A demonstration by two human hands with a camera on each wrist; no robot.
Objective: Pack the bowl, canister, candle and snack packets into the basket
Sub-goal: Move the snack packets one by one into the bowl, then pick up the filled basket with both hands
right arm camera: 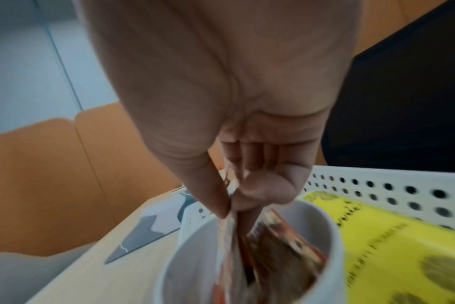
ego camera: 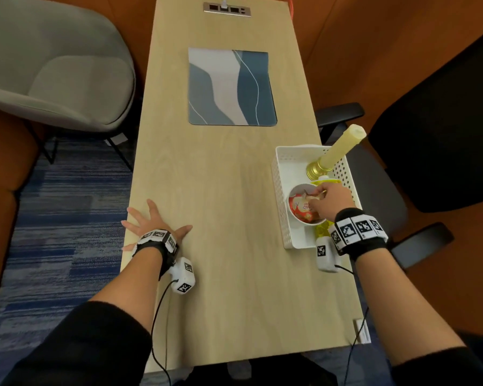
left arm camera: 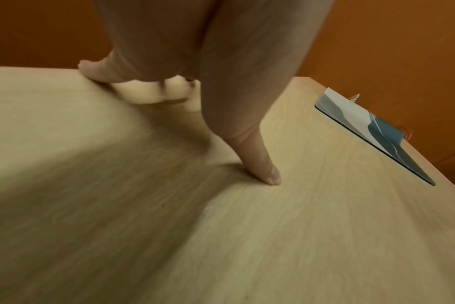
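Note:
A white perforated basket (ego camera: 280,188) stands at the table's right edge. Inside it sits a white bowl (ego camera: 294,215) holding red snack packets (ego camera: 304,210). My right hand (ego camera: 328,200) reaches over the bowl and pinches the top of a snack packet (right arm camera: 227,234) between thumb and fingers; the bowl's rim (right arm camera: 322,218) lies just below. A yellow canister (right arm camera: 392,242) lies beside the bowl against the basket wall (right arm camera: 377,185). A pale yellow candle (ego camera: 343,144) on a gold base leans out of the basket's far corner. My left hand (ego camera: 154,225) rests flat on the table, fingers spread, thumb (left arm camera: 262,164) touching the wood.
A blue and grey placemat (ego camera: 230,86) lies in the middle of the wooden table (ego camera: 221,246). A power socket strip (ego camera: 226,9) is set in the far end. A grey armchair (ego camera: 50,68) stands left, a black office chair (ego camera: 441,129) right.

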